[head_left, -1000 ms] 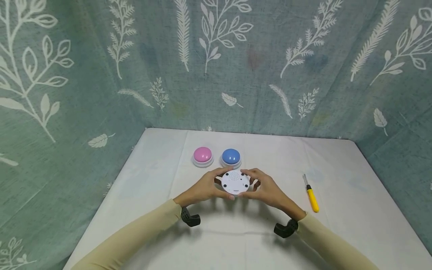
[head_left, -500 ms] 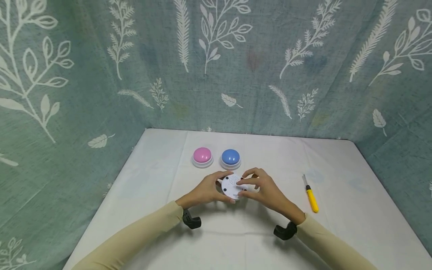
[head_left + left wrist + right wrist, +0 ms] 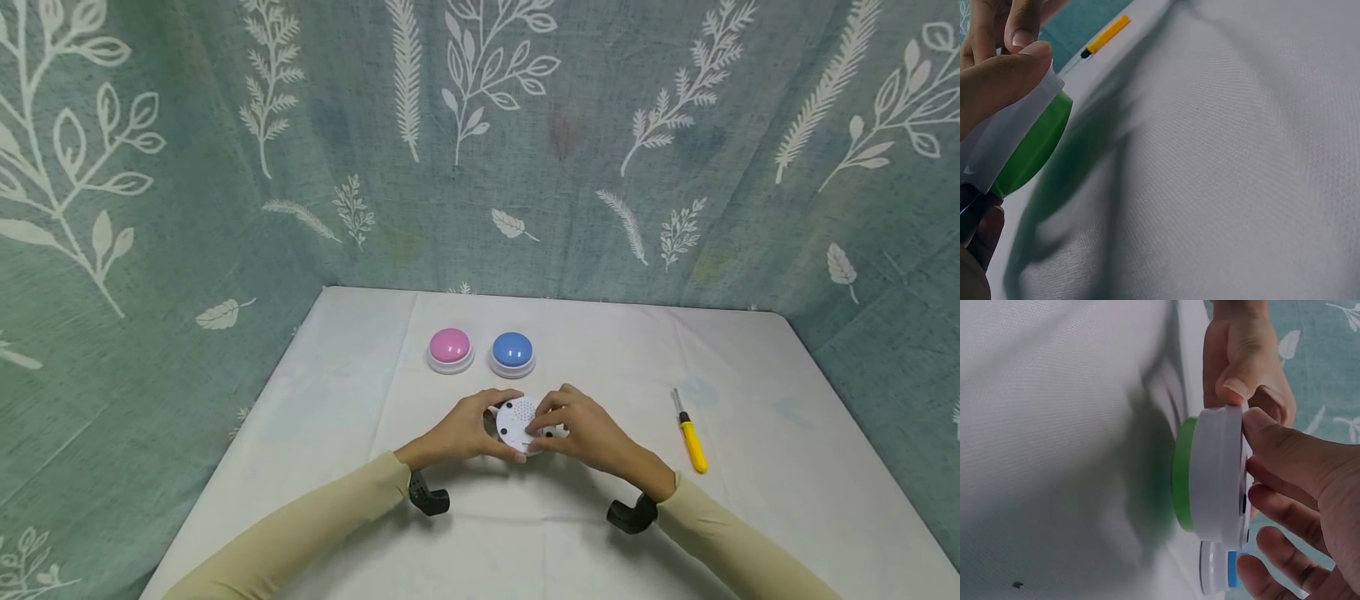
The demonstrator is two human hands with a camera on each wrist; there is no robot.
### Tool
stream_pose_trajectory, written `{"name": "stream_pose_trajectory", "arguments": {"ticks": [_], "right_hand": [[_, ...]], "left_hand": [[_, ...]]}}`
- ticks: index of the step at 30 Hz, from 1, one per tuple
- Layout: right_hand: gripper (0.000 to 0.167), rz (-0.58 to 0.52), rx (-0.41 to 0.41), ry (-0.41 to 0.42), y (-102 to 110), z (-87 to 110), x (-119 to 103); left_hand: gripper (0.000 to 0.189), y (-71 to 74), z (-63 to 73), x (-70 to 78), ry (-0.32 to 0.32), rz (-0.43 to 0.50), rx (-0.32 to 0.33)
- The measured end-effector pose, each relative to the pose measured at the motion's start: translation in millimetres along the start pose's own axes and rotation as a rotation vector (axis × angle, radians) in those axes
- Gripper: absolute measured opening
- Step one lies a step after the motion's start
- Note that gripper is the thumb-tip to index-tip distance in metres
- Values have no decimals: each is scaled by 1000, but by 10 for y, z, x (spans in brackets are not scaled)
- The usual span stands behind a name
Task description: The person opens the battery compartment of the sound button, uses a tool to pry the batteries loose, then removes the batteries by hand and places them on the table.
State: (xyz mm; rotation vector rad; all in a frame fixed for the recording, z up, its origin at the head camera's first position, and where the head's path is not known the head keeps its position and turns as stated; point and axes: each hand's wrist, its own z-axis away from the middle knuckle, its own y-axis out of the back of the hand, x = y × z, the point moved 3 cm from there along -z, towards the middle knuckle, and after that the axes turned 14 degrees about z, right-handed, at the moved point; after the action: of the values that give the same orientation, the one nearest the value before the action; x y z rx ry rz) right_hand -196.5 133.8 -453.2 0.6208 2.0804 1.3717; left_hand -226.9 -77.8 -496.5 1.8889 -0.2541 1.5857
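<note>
A round white push button (image 3: 513, 427) is held upside down over the table, its speaker holes and dark feet facing up. My left hand (image 3: 472, 428) grips it by the rim from the left. Its green dome (image 3: 1184, 475) points down toward the cloth, plain in both wrist views. From the right, my right hand (image 3: 588, 429) touches the underside with bent fingers and the thumb tip, and covers part of it. In the right wrist view that hand's outer fingers are loosely bent, apart from the button. Whatever lies directly under its fingertips is hidden.
Behind the hands stand a pink button (image 3: 450, 348) and a blue button (image 3: 512, 352), both dome up. A screwdriver with a yellow handle (image 3: 694, 446) lies to the right on the white-covered table (image 3: 780, 467). Patterned green cloth (image 3: 555, 208) hangs at the back and sides.
My right hand has let go of the button's right rim and brought its fingertips onto the underside. The button has come slightly nearer to me, still in my left hand.
</note>
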Motion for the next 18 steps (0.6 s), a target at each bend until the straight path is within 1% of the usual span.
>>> {"name": "stream_pose_trajectory", "arguments": {"ticks": [8,13,18], "right_hand": [[15,-33,-18,5,-47,8,6],[19,-22,-44,24,-34,10,-17],[20,-19,-59,13,-27,10,-21]], "left_hand": [[97,-59,11,-59,-25,-7,-33],[97,-80,17,-96,-10,6,-23],[99,-88,16,-109,-5,10,-21]]}}
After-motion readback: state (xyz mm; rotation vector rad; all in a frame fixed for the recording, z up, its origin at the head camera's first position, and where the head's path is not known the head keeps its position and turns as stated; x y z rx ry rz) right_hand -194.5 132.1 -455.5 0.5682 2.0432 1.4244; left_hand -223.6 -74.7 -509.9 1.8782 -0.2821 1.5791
